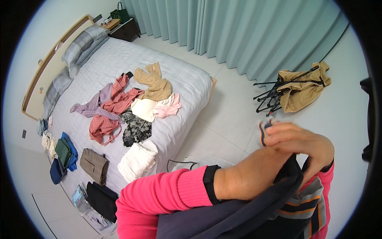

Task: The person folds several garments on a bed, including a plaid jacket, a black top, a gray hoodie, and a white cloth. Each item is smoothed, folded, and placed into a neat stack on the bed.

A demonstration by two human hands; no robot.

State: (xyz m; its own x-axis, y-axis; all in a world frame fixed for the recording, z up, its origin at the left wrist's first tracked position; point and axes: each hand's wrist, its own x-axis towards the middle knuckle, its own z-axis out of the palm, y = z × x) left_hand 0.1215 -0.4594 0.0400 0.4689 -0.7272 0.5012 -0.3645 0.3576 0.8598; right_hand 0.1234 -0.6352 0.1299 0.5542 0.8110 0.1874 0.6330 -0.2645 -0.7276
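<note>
Bedroom bed (187, 75) carries loose clothes (118, 99) and folded pieces (94, 164), seemingly set apart so that neat and rumpled do not mix.
Beside it, a dark garment (223, 217) with striped trim (299, 209) lies close against the pink-sleeved body, likely for support. One right hand (300, 139) arches across the left forearm (250, 175), fingertips blurred near a striped edge (262, 133); its grip cannot be judged. Overlap hides the left hand, its grip equally unclear.
</note>
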